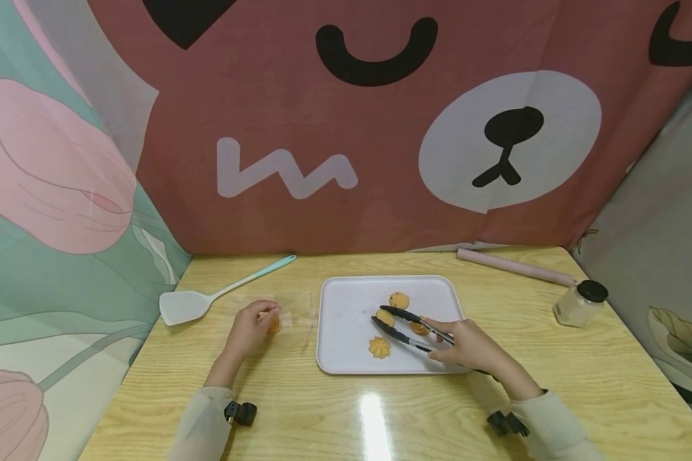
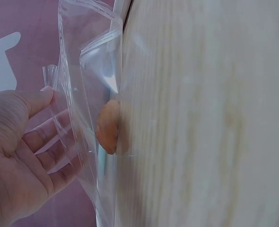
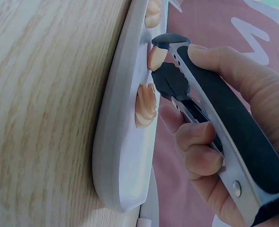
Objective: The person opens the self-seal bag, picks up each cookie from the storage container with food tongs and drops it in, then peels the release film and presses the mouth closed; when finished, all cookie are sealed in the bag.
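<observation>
My left hand pinches the edge of a clear plastic bag, thumb against forefinger. Inside the bag lies one golden cookie. My right hand grips black-and-steel tongs, fingers curled round the handles. Over the white tray, the tong tips stand on either side of a round cookie; whether both tips touch it I cannot tell. Around it on the tray are a speckled round cookie, a flower-shaped cookie and a swirled cookie partly behind the tongs.
To the left lies a spatula with a pale head and mint handle. A pink rolling pin lies at the back right, near a glass jar with a black lid. A printed cloth hangs behind the wooden table.
</observation>
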### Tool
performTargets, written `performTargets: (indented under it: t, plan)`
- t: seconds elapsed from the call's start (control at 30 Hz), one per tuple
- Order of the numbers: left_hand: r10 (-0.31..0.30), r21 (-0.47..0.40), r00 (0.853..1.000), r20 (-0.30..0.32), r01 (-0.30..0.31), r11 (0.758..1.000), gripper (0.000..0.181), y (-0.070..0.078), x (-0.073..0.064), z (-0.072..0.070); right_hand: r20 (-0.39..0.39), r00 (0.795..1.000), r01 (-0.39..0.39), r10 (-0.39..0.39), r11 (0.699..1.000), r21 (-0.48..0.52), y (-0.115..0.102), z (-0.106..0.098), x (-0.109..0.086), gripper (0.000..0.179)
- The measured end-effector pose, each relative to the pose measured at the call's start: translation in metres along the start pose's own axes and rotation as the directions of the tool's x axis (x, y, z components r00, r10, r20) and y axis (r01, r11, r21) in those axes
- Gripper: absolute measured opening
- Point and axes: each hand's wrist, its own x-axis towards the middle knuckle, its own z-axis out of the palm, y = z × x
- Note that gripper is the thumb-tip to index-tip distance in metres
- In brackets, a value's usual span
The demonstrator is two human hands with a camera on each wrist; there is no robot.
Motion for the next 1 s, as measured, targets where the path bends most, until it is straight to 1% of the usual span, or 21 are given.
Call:
performTargets:
  t: [0.2,0.37,0.53,0.77,1.0]
  plan:
    - [0.003,0.011,1.000,0.000,-0.003,1.000,0.017,0.0015,-0.0009,-0.0006,0.001,1.000,0.011,-0.011,1.000,0.003,-0.0004,0.0003,-0.0010,0.066]
    - [0.006,0.007,1.000,-0.001,-0.006,1.000,0.017,0.0022,-0.0015,-0.0007,0.007,1.000,-0.003,0.003,1.000,-0.001,-0.0030,-0.0009,-0.0027,0.070]
    - [0.000,0.003,1.000,0.004,0.000,1.000,0.019,0.0023,-0.0019,-0.0008,0.012,0.999,-0.036,0.036,0.999,-0.011,-0.0056,-0.0022,-0.0051,0.071]
    - [-0.001,0.002,1.000,0.004,0.001,1.000,0.017,0.0037,-0.0023,-0.0017,0.002,1.000,-0.029,0.029,0.999,-0.024,-0.0056,-0.0032,-0.0061,0.069]
    - [-0.031,0.008,0.999,0.030,0.031,0.999,0.018,0.0046,-0.0035,-0.0027,0.002,0.999,-0.038,0.038,0.999,-0.020,-0.0039,-0.0011,-0.0049,0.068]
